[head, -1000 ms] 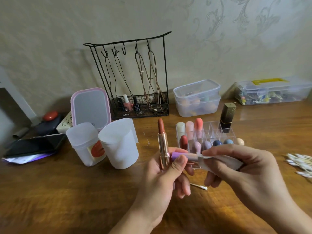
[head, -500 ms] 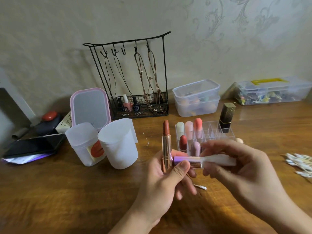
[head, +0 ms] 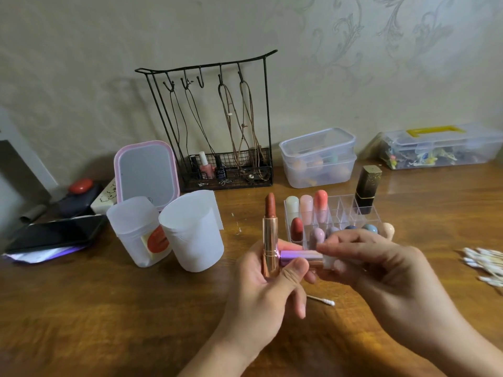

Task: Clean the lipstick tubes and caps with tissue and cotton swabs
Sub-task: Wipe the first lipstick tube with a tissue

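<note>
Rose-gold tube [head: 270, 247] with a brick-red bullet, and a shiny lilac cap [head: 295, 257] against white tissue [head: 328, 261]. Behind sit a clear organizer [head: 343, 210] of cream, pink, coral, red and blue tops, a black-and-gold lipstick [head: 367, 189], a pink-framed mirror [head: 147, 172], a black wire rack [head: 217, 123], brown grained table [head: 109, 308], and pale scrolled wallpaper [head: 381, 50].

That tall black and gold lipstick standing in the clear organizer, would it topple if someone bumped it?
Probably, somewhat. The black and gold lipstick stands tall and narrow, rising well above the clear organizer, so a nudge near its top might tilt it. Its base sits in a compartment, which likely catches it. Its squarish shape suggests it would not roll far.
</note>
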Demonstrator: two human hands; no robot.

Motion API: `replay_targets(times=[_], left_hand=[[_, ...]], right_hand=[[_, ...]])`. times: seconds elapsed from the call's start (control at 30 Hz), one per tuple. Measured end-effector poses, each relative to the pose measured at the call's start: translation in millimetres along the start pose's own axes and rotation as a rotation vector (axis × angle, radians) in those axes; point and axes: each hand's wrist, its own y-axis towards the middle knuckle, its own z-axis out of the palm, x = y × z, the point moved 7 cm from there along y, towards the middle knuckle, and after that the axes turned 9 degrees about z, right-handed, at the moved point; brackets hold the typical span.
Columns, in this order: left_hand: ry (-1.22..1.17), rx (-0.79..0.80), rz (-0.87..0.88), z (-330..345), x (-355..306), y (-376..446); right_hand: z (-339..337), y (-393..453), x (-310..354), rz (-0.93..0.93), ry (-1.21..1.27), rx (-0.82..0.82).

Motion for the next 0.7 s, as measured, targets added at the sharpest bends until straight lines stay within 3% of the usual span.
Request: replay_targets(times=[0.07,0.17,0.23,0.37,0.53,0.63,0.7], left_hand=[[-0.047,-0.015,-0.022,-2.3,1.4,1.3],[-0.096,-0.014,-0.011,-4.8,-0.6,2.6],[-0.115,-0.029,-0.009,-8.7,-2.2,3.2],[-0.164,-0.027,-0.042,-9.9,-1.2,2.0],[-0.136,0.048,-0.044,-0.7,-1.5,-0.5],[-0.032,0.118,0.0,4.5,-2.1,-3.1],[0.02,0.143,0.0,7.4,-1.6,-5.0]], right_hand=[[4.2,-0.1,1.1,-0.025,-0.024,0.022],[-8.7,-3.8,3.9,-0.057,-0.009,-0.165],[-11.4,-7.9,15.6,-0.163,-0.205,-0.258],[-9.5,-12.9,18.9,-0.187,-0.178,-0.238],[0.1,-5.1,8.8,0.093,0.071,-0.092],[10.6,-2.2,-13.5,0.424,0.464,0.11],[18.4,-7.5,-24.4,0.639,0.75,0.149]])
